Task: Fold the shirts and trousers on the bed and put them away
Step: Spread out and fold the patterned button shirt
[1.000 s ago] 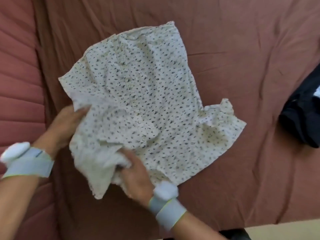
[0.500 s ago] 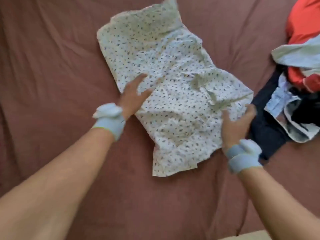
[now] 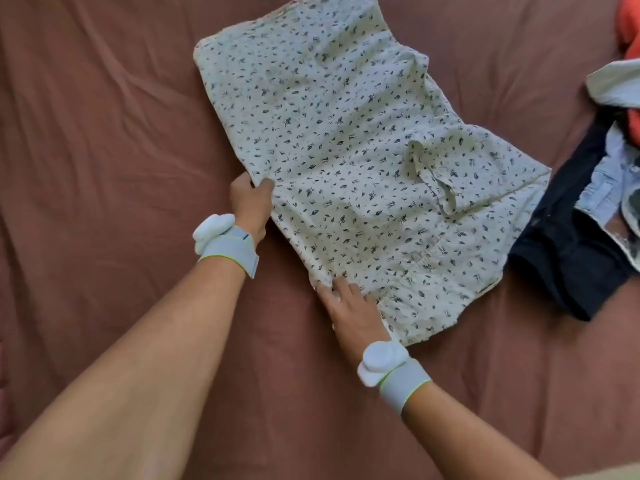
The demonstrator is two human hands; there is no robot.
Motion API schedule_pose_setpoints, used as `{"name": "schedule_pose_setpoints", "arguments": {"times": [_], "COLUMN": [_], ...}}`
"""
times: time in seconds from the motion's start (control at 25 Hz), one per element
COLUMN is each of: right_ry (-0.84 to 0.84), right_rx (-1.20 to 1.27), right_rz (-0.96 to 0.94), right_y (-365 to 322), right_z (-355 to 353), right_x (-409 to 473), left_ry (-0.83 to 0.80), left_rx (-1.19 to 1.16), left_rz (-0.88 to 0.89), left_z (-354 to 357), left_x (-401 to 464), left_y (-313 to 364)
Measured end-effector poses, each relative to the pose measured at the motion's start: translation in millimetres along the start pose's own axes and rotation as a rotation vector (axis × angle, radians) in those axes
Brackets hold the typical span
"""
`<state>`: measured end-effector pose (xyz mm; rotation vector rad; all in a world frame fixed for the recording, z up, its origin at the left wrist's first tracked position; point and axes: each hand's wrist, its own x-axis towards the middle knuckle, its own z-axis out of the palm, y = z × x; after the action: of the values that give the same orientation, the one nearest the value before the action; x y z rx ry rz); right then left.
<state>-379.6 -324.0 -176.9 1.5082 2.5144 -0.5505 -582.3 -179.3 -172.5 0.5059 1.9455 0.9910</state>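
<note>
Your left hand (image 3: 250,206) hides its fingers under the edge of the printed shirt (image 3: 353,161), so you cannot see how they curl. The shirt's far edge is cut off by the top of the frame. The orange garment (image 3: 628,26), pale blue shirt (image 3: 613,188) and dark trousers (image 3: 568,251) run off the right edge. Your right hand (image 3: 353,313) covers the shirt's near corner.

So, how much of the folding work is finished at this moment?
Done: nothing looks put away. In hand: the white leaf-print shirt lies partly folded; the left hand grips its edge, the right hand its near edge. Left: the pile with dark navy trousers waits unfolded.
</note>
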Motion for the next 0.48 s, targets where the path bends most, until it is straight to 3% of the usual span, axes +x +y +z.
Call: {"name": "schedule_pose_setpoints", "arguments": {"times": [0.08,0.16,0.24,0.32,0.4,0.44,0.48], "right_ry": [-0.07,-0.361,-0.626,-0.786,-0.912,-0.959,-0.983], "right_rx": [0.098,0.123,0.037,-0.142,-0.322,-0.365,-0.372], "right_rz": [-0.133,-0.282,-0.302,-0.132,0.004,0.025,0.023], "right_y": [-0.2,-5.6,4.7,38.4,64.0,70.0,69.1], "right_z": [-7.3,-25.0,-37.8,-47.6,-62.5,-67.2,-71.2], "right_x": [-6.3,-20.1,-34.2,-41.3,-46.0,-48.1,-47.1], "left_ry": [0.111,0.225,0.258,-0.026,-0.487,-0.663,-0.675], "left_rx": [0.102,0.195,0.267,0.249,0.372,0.492,0.579], "left_rz": [0.096,0.09,-0.029,-0.21,-0.338,-0.288,-0.167], "left_z": [-35.2,-77.8,-98.1,-86.3,-81.3,-87.2,-97.1], "left_x": [-21.0,-58.7,-115.0,-177.2,-224.0,-232.5,-228.1], "left_y": [-7.1,-33.5,-67.0,-99.9,-115.2,-118.4,-118.1]}}
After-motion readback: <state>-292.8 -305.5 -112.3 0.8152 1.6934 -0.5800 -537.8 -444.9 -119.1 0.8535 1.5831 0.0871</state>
